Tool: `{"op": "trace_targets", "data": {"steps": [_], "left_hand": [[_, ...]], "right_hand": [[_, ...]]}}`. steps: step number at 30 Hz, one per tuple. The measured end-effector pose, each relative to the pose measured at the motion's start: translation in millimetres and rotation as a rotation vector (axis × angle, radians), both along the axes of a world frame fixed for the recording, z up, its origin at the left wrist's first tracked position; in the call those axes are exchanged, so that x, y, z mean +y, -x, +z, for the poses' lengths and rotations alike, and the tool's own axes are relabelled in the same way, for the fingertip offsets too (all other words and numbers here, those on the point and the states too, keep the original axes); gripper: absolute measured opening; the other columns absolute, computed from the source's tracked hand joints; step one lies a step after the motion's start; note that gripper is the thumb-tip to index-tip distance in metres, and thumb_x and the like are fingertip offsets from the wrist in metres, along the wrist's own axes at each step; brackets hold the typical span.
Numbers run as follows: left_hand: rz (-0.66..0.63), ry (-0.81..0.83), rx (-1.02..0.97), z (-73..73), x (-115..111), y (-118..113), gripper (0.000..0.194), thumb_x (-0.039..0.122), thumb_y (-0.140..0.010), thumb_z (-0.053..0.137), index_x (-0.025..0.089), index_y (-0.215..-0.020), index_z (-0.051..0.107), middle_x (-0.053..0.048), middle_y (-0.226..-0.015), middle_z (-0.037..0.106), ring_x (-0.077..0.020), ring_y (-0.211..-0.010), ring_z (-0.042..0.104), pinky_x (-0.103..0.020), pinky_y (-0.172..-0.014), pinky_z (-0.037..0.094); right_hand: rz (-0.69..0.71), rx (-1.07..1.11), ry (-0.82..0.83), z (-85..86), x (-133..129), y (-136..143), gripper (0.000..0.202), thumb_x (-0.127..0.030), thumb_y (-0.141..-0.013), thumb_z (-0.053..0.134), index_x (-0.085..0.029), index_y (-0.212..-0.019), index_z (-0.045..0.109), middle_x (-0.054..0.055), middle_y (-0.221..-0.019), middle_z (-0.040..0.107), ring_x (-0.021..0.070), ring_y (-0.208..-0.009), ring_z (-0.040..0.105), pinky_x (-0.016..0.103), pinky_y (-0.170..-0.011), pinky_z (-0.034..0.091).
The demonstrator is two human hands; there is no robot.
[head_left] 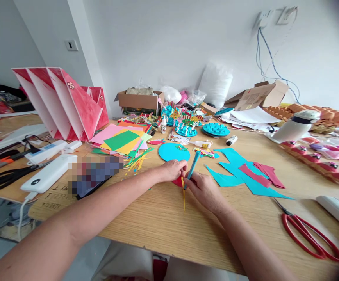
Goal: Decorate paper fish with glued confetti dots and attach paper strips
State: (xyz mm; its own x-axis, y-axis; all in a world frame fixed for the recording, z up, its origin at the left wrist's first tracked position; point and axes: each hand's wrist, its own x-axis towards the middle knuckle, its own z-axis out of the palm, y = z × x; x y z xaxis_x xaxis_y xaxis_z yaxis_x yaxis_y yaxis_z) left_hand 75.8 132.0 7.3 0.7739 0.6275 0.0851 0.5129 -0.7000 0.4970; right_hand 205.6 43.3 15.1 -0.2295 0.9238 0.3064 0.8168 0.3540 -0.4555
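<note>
A blue pen (193, 166) slants upward out of my right hand (206, 191), whose fingers are closed round its lower part. My left hand (173, 170) is closed in a pinch close beside it. From its fingertips a thin yellow paper strip (184, 201) runs down toward me, passing beside the pen's lower end. Beneath the hands lies a red paper piece (177, 182), mostly covered by them. Just beyond my left hand is a round blue paper disc (171, 151), flat on the wooden table (157, 218), with a small decorated piece on its right side.
Blue paper offcuts (231, 179) and red paper pieces (256, 175) lie right; red-handled scissors (307, 234) sit nearer me. Coloured paper sheets (122, 138), yellow strips (140, 160) and a white power bank (48, 173) are left. Glue bottles (163, 125) and decorated blue discs (215, 129) stand behind.
</note>
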Motion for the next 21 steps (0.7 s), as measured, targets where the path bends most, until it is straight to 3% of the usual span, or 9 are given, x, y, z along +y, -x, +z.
{"op": "trace_targets", "data": {"steps": [12,21], "left_hand": [[0.026,0.046,-0.009,4.1,-3.0,-0.3,0.018,0.003,-0.072,0.039,0.016,-0.078,0.05,0.002,-0.07,0.06,-0.0106,-0.066,0.054,-0.019,-0.057,0.037],[0.139,0.066,-0.14,13.9,1.9,7.1,0.029,0.001,-0.069,0.031,0.015,-0.085,0.05,0.001,-0.079,0.06,-0.0094,-0.075,0.055,-0.019,-0.066,0.042]], "right_hand": [[-0.013,0.039,-0.004,1.2,0.4,-1.9,0.021,-0.027,-0.08,0.041,-0.017,-0.065,0.053,0.003,-0.061,0.06,0.013,-0.054,0.052,0.022,-0.052,0.035],[-0.22,0.181,-0.102,-4.5,6.1,-12.8,0.019,-0.032,-0.079,0.042,-0.019,-0.074,0.054,0.001,-0.06,0.06,0.0144,-0.056,0.055,0.023,-0.053,0.038]]}}
